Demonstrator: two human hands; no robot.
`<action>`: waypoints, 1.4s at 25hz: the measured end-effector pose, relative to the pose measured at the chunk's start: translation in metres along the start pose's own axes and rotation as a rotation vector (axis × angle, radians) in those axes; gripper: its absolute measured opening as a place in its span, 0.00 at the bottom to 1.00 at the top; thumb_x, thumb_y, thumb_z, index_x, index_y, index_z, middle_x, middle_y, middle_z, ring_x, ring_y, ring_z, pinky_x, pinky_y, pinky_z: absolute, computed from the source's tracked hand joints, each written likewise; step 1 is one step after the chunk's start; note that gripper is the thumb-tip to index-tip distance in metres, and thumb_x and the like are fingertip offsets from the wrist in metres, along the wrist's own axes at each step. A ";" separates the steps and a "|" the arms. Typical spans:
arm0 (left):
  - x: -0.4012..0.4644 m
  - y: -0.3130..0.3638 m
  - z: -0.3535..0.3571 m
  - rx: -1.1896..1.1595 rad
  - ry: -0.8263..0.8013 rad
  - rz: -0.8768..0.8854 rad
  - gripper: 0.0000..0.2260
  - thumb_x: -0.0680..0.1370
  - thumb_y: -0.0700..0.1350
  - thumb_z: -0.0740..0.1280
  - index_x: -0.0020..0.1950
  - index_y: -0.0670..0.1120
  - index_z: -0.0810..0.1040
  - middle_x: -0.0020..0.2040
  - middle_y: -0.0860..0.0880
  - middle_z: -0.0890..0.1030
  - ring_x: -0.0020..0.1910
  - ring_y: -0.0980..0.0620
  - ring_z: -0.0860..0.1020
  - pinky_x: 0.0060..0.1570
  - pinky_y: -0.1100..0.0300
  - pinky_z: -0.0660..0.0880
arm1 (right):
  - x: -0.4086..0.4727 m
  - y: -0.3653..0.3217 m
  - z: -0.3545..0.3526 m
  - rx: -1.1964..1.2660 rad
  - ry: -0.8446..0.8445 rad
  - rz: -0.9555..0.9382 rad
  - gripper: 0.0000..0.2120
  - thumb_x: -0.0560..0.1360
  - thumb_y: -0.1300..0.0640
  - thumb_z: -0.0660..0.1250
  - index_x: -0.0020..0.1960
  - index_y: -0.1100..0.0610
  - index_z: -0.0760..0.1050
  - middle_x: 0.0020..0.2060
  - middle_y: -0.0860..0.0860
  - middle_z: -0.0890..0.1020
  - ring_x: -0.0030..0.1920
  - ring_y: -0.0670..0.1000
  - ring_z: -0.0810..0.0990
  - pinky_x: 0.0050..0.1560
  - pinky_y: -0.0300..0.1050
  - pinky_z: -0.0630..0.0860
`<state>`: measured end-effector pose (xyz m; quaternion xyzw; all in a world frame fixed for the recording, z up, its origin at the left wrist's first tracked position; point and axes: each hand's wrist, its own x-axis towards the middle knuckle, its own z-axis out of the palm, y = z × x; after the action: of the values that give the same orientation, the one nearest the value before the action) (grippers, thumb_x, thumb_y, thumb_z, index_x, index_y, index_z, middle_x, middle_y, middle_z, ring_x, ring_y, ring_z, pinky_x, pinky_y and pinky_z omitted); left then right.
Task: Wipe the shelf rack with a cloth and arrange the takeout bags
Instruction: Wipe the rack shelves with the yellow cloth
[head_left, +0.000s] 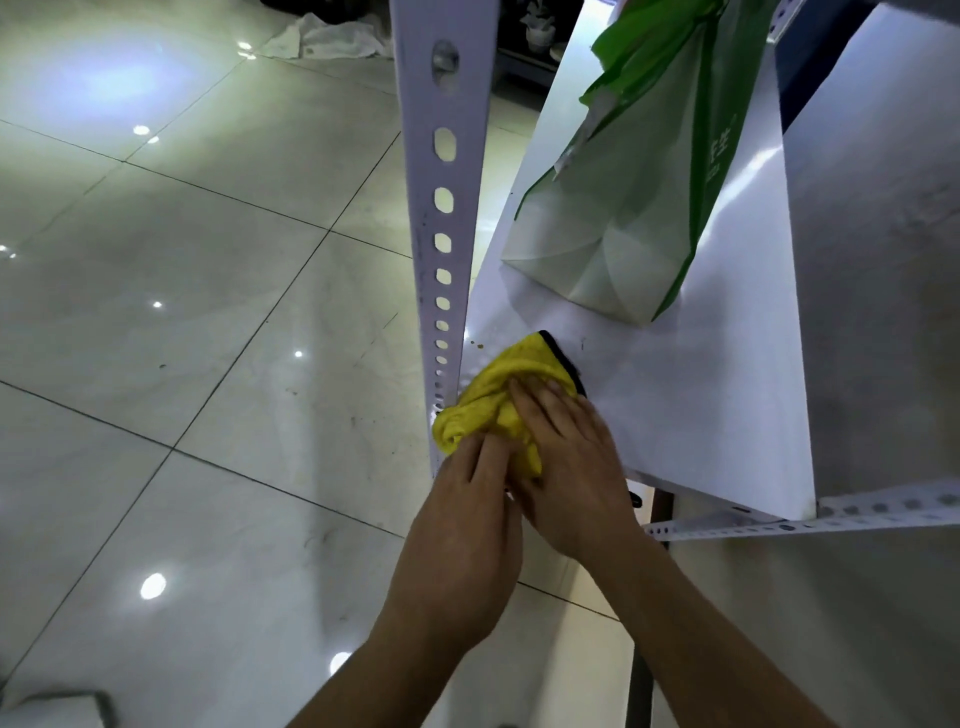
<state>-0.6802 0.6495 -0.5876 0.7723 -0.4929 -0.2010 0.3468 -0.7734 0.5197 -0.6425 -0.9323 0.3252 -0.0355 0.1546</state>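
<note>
Pressing yellow cloth (493, 410) onto shelf (701, 395): left hand (467, 519); right hand (571, 467).

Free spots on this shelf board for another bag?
Bare board between the green-and-white bag and the front rail, right of the hands. Crowded at the left post, where both hands press the yellow cloth.

Yellow cloth (498, 400), black-edged, bunched at the near left corner of the white shelf (727, 395), beside the perforated upright (441, 249); green-and-white takeout bag (634, 192) lying farther back on the shelf.
</note>
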 end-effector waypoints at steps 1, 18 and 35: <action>-0.005 0.003 -0.002 0.004 0.011 0.001 0.13 0.81 0.40 0.57 0.64 0.44 0.74 0.56 0.48 0.77 0.47 0.52 0.73 0.45 0.62 0.71 | 0.005 0.000 -0.001 -0.008 -0.003 -0.002 0.40 0.75 0.33 0.50 0.82 0.53 0.56 0.80 0.51 0.61 0.80 0.51 0.58 0.81 0.53 0.51; -0.025 0.004 0.010 0.080 -0.085 -0.013 0.16 0.75 0.33 0.67 0.61 0.44 0.77 0.55 0.48 0.80 0.50 0.48 0.77 0.46 0.55 0.77 | 0.064 0.007 -0.026 0.140 -0.015 0.072 0.38 0.75 0.28 0.46 0.76 0.49 0.68 0.77 0.46 0.69 0.78 0.48 0.62 0.79 0.53 0.53; 0.014 -0.016 0.029 0.470 -0.243 0.058 0.28 0.81 0.46 0.56 0.81 0.46 0.54 0.82 0.43 0.51 0.80 0.43 0.52 0.76 0.50 0.57 | -0.010 0.108 -0.049 0.040 0.093 0.722 0.42 0.79 0.30 0.51 0.83 0.54 0.47 0.83 0.53 0.51 0.82 0.54 0.48 0.80 0.59 0.42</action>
<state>-0.6834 0.6313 -0.6189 0.7873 -0.5861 -0.1621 0.1019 -0.8541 0.4333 -0.6296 -0.7515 0.6393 -0.0273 0.1607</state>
